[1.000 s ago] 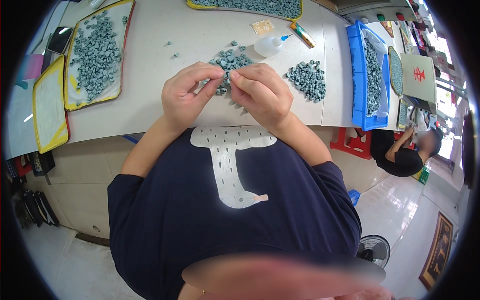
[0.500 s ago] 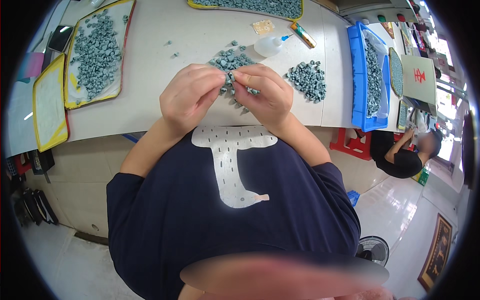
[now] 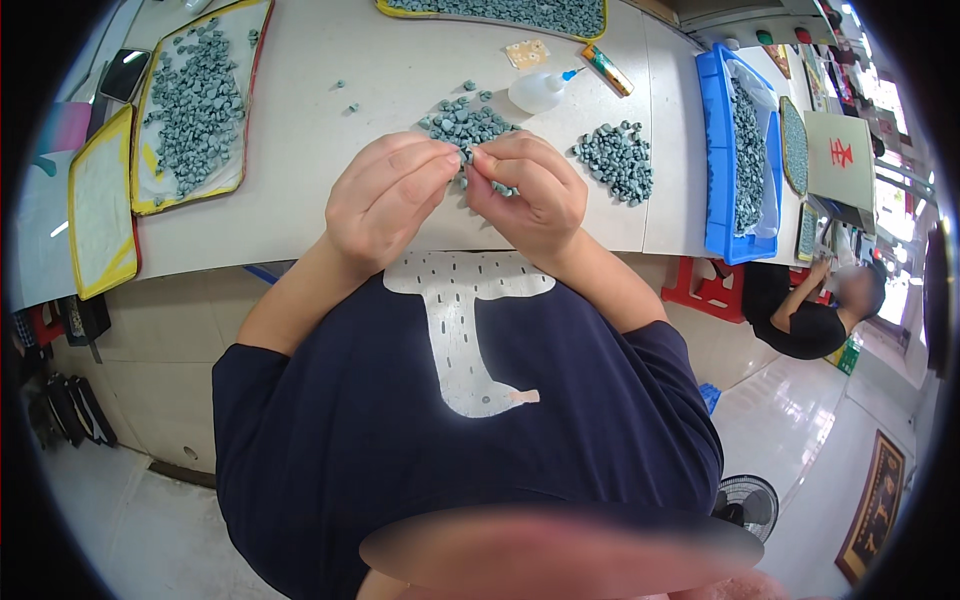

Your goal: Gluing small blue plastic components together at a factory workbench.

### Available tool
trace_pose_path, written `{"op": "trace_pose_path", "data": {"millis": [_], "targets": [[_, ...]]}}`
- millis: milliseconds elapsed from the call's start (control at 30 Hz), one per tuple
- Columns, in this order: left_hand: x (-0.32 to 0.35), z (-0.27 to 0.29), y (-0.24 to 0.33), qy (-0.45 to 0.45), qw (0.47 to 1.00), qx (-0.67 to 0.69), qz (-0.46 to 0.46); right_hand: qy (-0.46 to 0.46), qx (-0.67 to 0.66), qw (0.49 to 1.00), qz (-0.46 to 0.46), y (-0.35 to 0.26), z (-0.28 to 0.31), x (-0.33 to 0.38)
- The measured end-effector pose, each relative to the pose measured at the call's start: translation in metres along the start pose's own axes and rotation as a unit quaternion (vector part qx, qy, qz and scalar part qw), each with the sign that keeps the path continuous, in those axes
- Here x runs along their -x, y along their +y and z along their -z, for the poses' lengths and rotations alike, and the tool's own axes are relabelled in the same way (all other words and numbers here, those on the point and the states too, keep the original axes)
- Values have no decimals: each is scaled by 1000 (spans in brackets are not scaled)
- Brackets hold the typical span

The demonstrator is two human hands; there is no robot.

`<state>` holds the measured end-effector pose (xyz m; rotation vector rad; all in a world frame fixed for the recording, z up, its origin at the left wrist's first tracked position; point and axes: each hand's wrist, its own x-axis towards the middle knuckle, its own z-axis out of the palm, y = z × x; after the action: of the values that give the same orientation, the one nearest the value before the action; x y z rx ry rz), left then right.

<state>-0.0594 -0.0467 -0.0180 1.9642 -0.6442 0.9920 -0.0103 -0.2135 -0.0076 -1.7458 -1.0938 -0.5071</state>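
Above the table's near part, my left hand [image 3: 386, 195] and my right hand [image 3: 532, 190] meet fingertip to fingertip. Pinched between them is a small grey-green piece [image 3: 467, 156], mostly covered by the fingers, so its exact shape is hard to make out. Just beyond and partly under the hands lies a loose pile of similar grey-green pieces [image 3: 462, 122]. A second pile [image 3: 613, 162], with darker marks on its pieces, sits to the right of my right hand. Behind it lies a white squeeze bottle [image 3: 537, 92] with a blue tip.
A yellow-edged tray [image 3: 240, 160] of pieces stands left, beside another yellow-rimmed tray [image 3: 100, 215] and a phone [image 3: 124, 75]. At right is a blue bin [image 3: 715, 165]. A tube [image 3: 607, 70] and a patterned card [image 3: 527, 54] lie farther back. Another person [image 3: 805, 315] sits far right.
Both hands have shifted only slightly, the left one a little to the right and nearer to me. The fingertips still pinch the small piece.
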Motion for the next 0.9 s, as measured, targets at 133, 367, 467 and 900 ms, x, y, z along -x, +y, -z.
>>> {"op": "trace_pose_path", "data": {"millis": [133,367,467,900], "targets": [[-2,-3,3,-1,1000,-1,12,2,30,1000,5,-3,3,2],[0,-4,7,13,996,44,79,6,37,999,-33,-15,6,-1],[4,-5,8,12,982,101,160,5,34,999,-35,-18,5,-4],[11,2,13,31,966,132,219,-6,38,997,-71,-25,0,-2]]}}
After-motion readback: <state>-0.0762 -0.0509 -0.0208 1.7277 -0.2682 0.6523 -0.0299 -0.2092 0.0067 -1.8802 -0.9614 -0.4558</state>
